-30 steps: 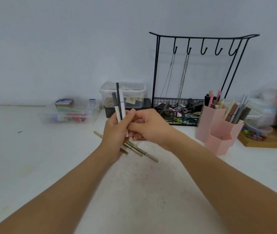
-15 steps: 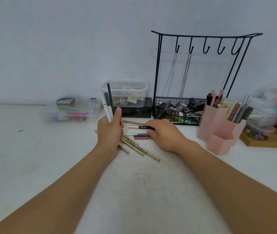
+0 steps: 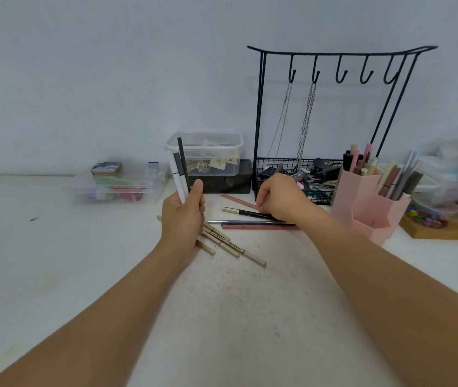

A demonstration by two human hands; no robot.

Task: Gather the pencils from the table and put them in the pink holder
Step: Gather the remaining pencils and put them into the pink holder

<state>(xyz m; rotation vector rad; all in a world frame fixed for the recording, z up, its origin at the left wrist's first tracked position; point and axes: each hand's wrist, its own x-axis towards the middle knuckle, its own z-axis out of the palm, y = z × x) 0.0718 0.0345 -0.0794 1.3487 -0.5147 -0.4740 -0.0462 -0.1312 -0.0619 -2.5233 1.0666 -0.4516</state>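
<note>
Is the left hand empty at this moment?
No, the left hand holds a small bunch of pencils upright above the table.

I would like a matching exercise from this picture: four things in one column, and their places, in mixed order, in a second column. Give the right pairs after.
Things
1. white pen
2. beige pencils
3. chains
4. pink holder

Places
A. hanging from the hooks of the black rack
B. standing on the table, right of the right hand
C. held upright in the left hand
D. lying on the table, partly under the left hand

Pairs: 1-C, 2-D, 3-A, 4-B
</note>
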